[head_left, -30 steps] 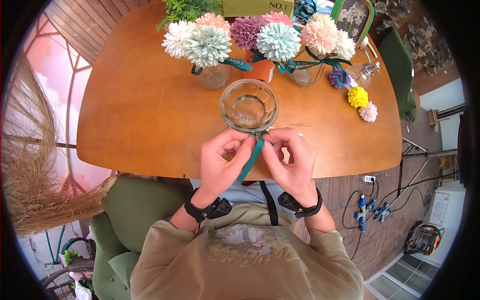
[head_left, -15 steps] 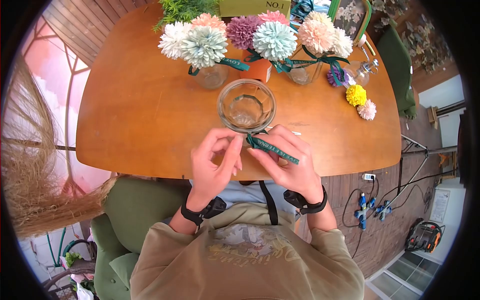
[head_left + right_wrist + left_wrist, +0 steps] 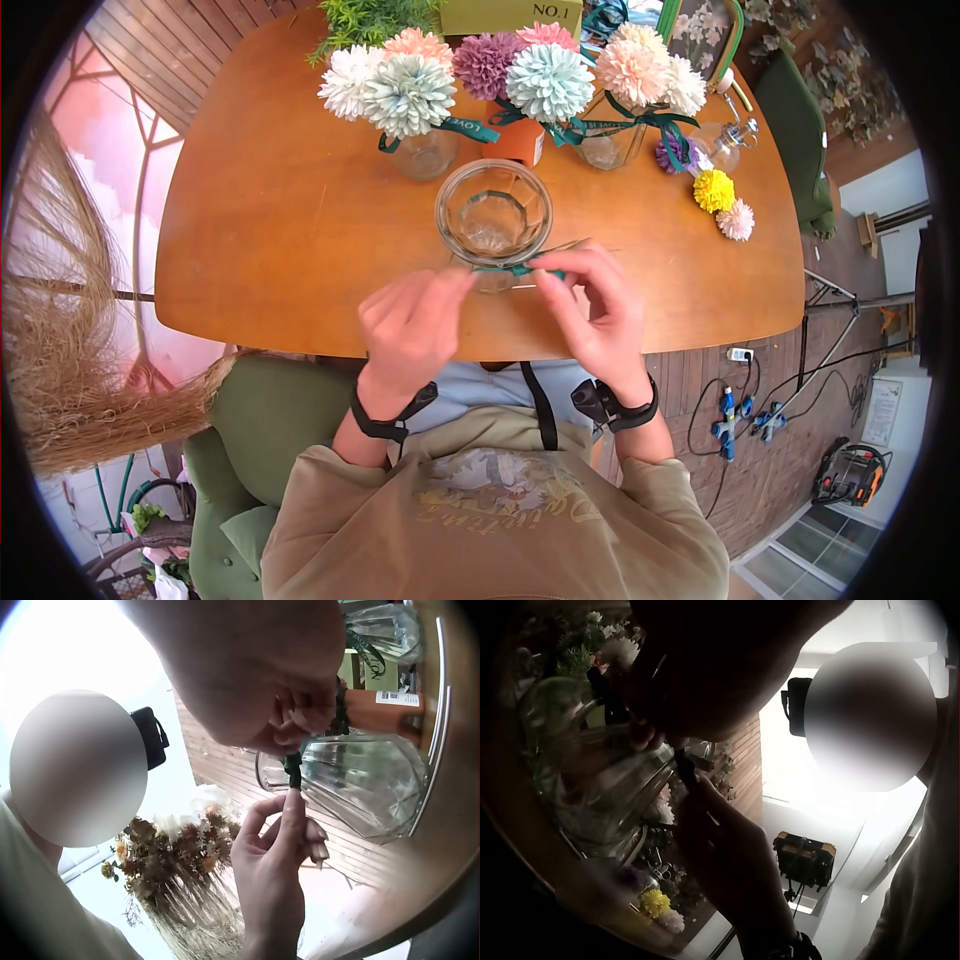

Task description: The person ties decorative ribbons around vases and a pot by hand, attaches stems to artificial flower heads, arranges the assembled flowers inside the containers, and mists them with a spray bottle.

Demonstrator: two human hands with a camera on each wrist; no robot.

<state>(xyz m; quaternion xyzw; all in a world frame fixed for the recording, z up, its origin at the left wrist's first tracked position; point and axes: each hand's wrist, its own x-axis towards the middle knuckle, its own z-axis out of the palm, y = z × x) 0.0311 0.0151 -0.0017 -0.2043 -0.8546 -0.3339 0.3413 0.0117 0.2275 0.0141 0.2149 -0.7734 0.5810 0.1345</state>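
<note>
A clear glass vase (image 3: 494,212) with facets stands on the table in front of the person, its round mouth facing up. A dark green ribbon (image 3: 516,269) crosses the near side of its neck, with a small knot there. To the left, the left hand (image 3: 412,325) pinches one end of the ribbon; the right wrist view shows its thumb and finger on the ribbon (image 3: 295,777). Opposite it, the right hand (image 3: 598,310) pinches the ribbon between thumb and forefinger, close to the vase's rim.
Behind the vase stand glass vases (image 3: 424,152) with large cloth flowers (image 3: 408,94) and ribbons, beside an orange box (image 3: 515,142). Yellow and pink flower heads (image 3: 713,191) lie to the right. Thin white sticks (image 3: 442,712) lie beside the vase on the wooden table (image 3: 280,230).
The ribbon's hanging tail, later held across the right hand, now stretches sideways at the vase's neck. The left hand has moved left and turned over; the right hand has shifted slightly right.
</note>
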